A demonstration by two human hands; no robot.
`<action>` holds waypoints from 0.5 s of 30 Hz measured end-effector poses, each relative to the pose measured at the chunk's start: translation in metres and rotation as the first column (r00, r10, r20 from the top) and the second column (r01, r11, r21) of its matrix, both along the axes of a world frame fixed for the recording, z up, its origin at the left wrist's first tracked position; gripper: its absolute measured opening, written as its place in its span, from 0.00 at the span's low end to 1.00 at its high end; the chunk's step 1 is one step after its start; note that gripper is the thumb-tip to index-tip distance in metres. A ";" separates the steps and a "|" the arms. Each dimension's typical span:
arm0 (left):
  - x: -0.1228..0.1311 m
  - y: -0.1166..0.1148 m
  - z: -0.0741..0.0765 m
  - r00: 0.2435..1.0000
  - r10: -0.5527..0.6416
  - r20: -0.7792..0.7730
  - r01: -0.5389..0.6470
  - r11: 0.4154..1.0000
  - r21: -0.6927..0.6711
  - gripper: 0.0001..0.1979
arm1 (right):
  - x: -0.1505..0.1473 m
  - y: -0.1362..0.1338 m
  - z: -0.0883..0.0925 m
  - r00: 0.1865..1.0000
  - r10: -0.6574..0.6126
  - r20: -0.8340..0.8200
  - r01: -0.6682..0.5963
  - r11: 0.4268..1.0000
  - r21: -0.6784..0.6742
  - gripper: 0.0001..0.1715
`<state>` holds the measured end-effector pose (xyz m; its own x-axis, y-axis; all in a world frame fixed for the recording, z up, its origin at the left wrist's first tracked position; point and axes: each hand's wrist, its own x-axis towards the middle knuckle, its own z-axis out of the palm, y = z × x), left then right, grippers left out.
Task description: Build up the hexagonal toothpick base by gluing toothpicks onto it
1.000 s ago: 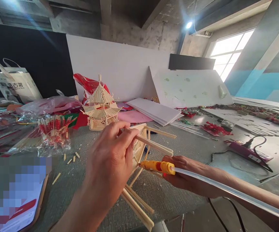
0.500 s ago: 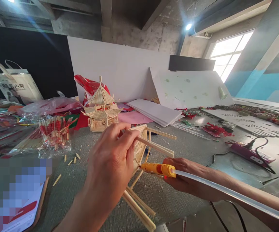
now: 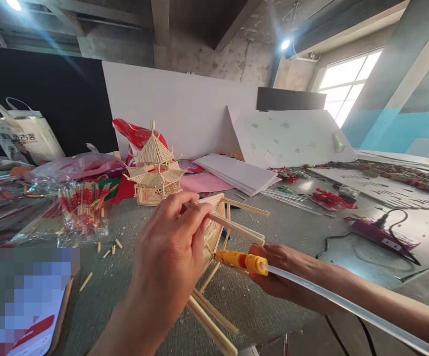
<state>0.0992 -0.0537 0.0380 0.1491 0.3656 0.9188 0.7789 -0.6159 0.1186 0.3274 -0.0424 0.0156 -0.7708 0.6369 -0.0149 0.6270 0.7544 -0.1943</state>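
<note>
My left hand (image 3: 169, 257) is closed on a wooden stick frame (image 3: 217, 232), pinching one of its chopstick-like bars and holding it tilted above the grey table (image 3: 266, 227). My right hand (image 3: 284, 274) grips a yellow glue gun (image 3: 241, 260), whose nozzle touches the frame's ribbed inner side. A long clear glue stick (image 3: 348, 309) runs out of the gun's back toward the lower right. Behind the frame stands a finished stick pagoda model (image 3: 155, 168).
A bag of red-tipped sticks (image 3: 76, 207) and short stick offcuts (image 3: 106, 249) lie at the left. A phone (image 3: 32, 336) sits at the lower left. White sheets (image 3: 238, 172), red scraps (image 3: 329, 199) and a purple power strip (image 3: 379, 233) with cables lie to the right.
The frame and both hands have stayed almost in place. The glue gun's tip has shifted slightly left along the frame, and the view has tilted a little.
</note>
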 end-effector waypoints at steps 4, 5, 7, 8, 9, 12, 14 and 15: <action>0.000 0.001 -0.001 1.000 0.011 0.005 -0.011 1.000 0.010 0.09 | -0.001 -0.001 0.001 1.000 -0.020 -0.011 0.020 1.000 -0.005 0.07; -0.001 0.001 -0.001 1.000 0.015 0.006 -0.015 1.000 0.011 0.09 | -0.001 -0.002 0.001 0.999 -0.034 -0.015 0.033 0.999 -0.028 0.07; -0.001 0.001 -0.001 1.000 0.018 0.007 -0.018 1.000 0.001 0.09 | -0.002 -0.002 0.001 0.998 -0.058 -0.019 0.057 0.997 -0.060 0.07; -0.001 0.000 -0.002 1.000 0.018 0.007 -0.018 1.000 -0.007 0.10 | -0.002 -0.002 0.002 0.998 -0.063 -0.017 0.061 0.996 -0.063 0.06; -0.002 0.000 -0.002 1.000 0.017 0.005 -0.017 1.000 -0.013 0.10 | -0.002 -0.002 0.002 0.998 -0.061 -0.009 0.061 0.996 -0.061 0.07; -0.001 0.000 -0.002 1.000 0.019 0.001 -0.019 1.000 -0.001 0.10 | -0.001 -0.001 0.002 0.999 -0.044 0.013 0.044 0.998 -0.052 0.06; -0.001 0.000 -0.001 1.000 0.023 0.001 -0.023 1.000 0.009 0.09 | 0.000 0.000 0.000 1.000 -0.004 -0.002 0.004 1.000 -0.023 0.06; -0.001 0.000 -0.001 1.000 0.024 0.003 -0.024 1.000 0.011 0.09 | 0.001 0.000 -0.001 0.999 0.019 -0.029 -0.019 1.000 0.000 0.06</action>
